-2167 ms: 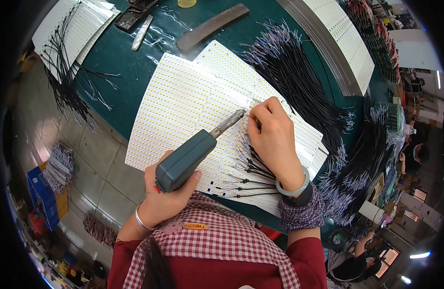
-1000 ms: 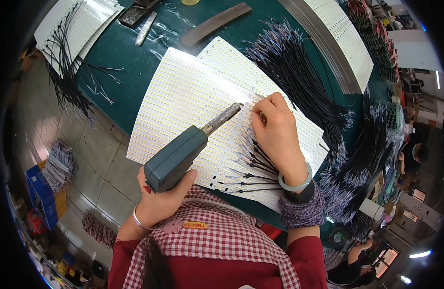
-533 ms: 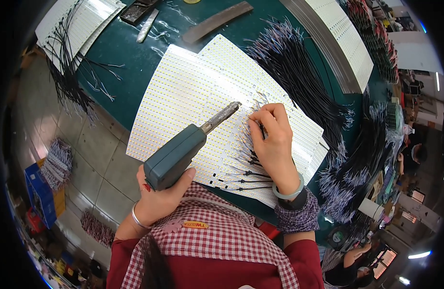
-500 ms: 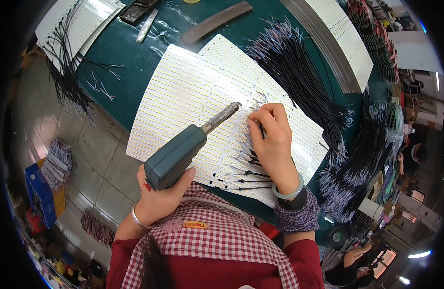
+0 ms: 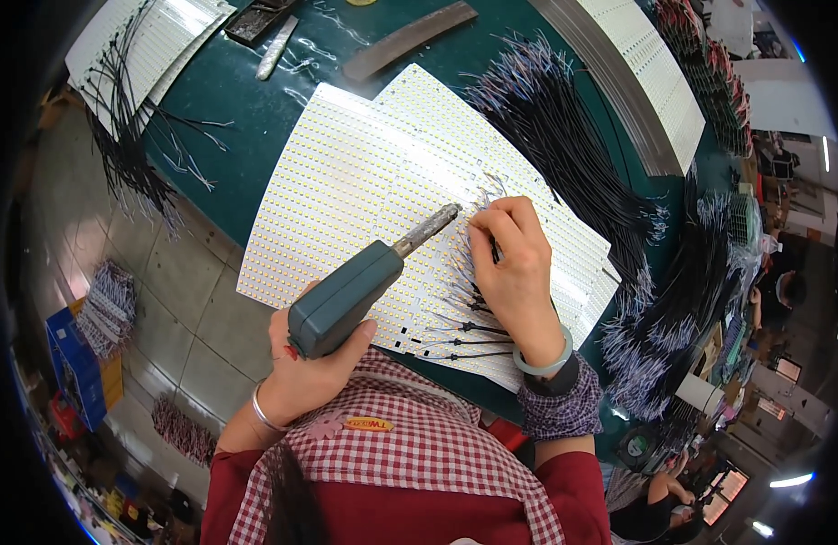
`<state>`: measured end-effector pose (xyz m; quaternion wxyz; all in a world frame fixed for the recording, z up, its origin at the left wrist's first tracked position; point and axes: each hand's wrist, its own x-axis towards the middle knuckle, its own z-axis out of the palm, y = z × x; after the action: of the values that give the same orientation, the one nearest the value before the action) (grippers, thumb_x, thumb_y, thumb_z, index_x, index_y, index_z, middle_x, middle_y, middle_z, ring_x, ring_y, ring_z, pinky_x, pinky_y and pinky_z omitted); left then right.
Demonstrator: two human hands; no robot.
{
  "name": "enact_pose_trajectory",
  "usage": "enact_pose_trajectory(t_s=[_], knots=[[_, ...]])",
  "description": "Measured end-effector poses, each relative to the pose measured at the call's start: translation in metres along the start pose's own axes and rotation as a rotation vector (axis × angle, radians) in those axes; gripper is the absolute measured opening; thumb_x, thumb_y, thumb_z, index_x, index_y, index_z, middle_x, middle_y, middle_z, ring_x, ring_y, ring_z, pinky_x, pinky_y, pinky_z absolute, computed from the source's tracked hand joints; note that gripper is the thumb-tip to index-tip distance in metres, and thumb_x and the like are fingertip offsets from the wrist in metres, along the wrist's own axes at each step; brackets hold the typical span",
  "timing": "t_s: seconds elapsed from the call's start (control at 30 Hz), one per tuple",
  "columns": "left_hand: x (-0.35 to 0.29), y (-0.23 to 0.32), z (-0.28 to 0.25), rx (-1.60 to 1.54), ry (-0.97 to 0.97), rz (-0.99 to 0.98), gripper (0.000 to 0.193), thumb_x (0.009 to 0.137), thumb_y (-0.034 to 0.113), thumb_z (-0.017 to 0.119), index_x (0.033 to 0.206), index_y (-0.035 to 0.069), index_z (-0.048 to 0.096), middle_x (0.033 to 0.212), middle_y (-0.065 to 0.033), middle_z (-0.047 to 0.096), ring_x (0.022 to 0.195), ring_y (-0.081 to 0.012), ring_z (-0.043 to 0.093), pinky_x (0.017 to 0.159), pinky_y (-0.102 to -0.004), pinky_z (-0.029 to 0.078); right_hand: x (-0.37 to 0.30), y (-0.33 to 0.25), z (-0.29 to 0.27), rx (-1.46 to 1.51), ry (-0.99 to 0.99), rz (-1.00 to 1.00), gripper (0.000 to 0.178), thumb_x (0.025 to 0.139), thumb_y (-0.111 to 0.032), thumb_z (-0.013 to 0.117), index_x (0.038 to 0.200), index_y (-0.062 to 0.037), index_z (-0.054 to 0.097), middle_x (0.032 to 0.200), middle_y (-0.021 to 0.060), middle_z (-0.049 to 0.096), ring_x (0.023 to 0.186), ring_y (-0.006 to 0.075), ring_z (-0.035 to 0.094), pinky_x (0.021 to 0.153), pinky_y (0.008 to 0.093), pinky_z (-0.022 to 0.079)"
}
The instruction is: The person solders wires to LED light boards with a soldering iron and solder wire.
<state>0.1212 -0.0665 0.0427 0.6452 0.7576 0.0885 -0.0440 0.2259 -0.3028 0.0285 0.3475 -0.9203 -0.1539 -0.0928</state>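
My left hand (image 5: 302,377) is wrapped round a dark green soldering gun (image 5: 346,295). Its metal tip points up and right, ending just left of my right fingertips. My right hand (image 5: 514,268) is closed in a pinch on a thin wire, partly hidden by the fingers, over a white LED panel (image 5: 346,182) dotted with small yellow chips. Along the panel's right part runs a row of short black cables (image 5: 473,341) with bared, splayed ends. A second LED panel (image 5: 419,86) lies partly under the first.
A thick bundle of black cables (image 5: 564,136) lies right of the panels, beside a stack of panels (image 5: 637,73). A grey metal bar (image 5: 410,41) and a dark tray (image 5: 255,20) are at the back. More panels (image 5: 137,45) with cables sit far left. Another person (image 5: 655,509) is at lower right.
The soldering gun in my left hand has shifted right and slightly down, its tip now closer to my right fingers. My right hand has hardly moved.
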Motion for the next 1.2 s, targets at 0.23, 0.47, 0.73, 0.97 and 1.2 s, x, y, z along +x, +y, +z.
enact_pose_trajectory(t_s=[0.23, 0.47, 0.73, 0.97, 1.2], knots=[[0.01, 0.011, -0.001, -0.048, -0.097, 0.006, 0.022, 0.087, 0.001, 0.077, 0.107, -0.004, 0.07, 0.091, -0.0042, 0.067, 0.078, -0.0077, 0.06, 0.066, -0.0243, 0.047, 0.006, -0.002, -0.001, -0.056, -0.04, 0.014, 0.008, 0.084, 0.005, 0.072, 0.09, 0.0015, 0.067, 0.092, 0.0131, 0.061, 0.073, 0.0282, 0.065, 0.062, 0.0363, 0.052], [0.012, 0.015, -0.001, -0.023, -0.116, 0.004, 0.02, 0.087, 0.002, 0.077, 0.104, -0.004, 0.07, 0.087, -0.005, 0.066, 0.074, -0.008, 0.057, 0.064, -0.0251, 0.047, 0.011, -0.004, -0.002, -0.075, -0.078, 0.066, 0.005, 0.084, 0.004, 0.072, 0.087, 0.0027, 0.069, 0.09, 0.0132, 0.062, 0.067, 0.0253, 0.065, 0.06, 0.0343, 0.053], [0.014, 0.015, -0.002, 0.057, -0.139, 0.023, 0.015, 0.087, 0.003, 0.077, 0.098, -0.002, 0.068, 0.08, -0.0027, 0.064, 0.069, -0.007, 0.055, 0.061, -0.0251, 0.046, 0.016, -0.005, -0.003, -0.091, -0.106, 0.093, 0.004, 0.082, 0.002, 0.074, 0.084, 0.0028, 0.07, 0.086, 0.013, 0.062, 0.065, 0.0242, 0.065, 0.06, 0.0341, 0.053], [0.001, 0.01, -0.001, 0.127, -0.001, 0.087, 0.019, 0.087, 0.005, 0.079, 0.101, -0.003, 0.069, 0.088, -0.0043, 0.071, 0.076, -0.0084, 0.065, 0.066, -0.0241, 0.051, 0.017, -0.004, -0.003, -0.08, -0.123, 0.11, 0.004, 0.081, 0.002, 0.073, 0.082, 0.003, 0.07, 0.086, 0.0145, 0.062, 0.069, 0.0284, 0.065, 0.062, 0.0376, 0.053], [-0.002, 0.008, -0.008, 0.015, -0.03, 0.024, 0.024, 0.086, 0.006, 0.082, 0.106, -0.002, 0.072, 0.089, -0.0053, 0.073, 0.075, -0.0103, 0.067, 0.071, -0.026, 0.053, 0.017, -0.004, -0.003, -0.038, -0.127, 0.119, 0.004, 0.08, 0.003, 0.071, 0.083, 0.0039, 0.068, 0.087, 0.0178, 0.061, 0.075, 0.036, 0.065, 0.068, 0.0439, 0.055]])
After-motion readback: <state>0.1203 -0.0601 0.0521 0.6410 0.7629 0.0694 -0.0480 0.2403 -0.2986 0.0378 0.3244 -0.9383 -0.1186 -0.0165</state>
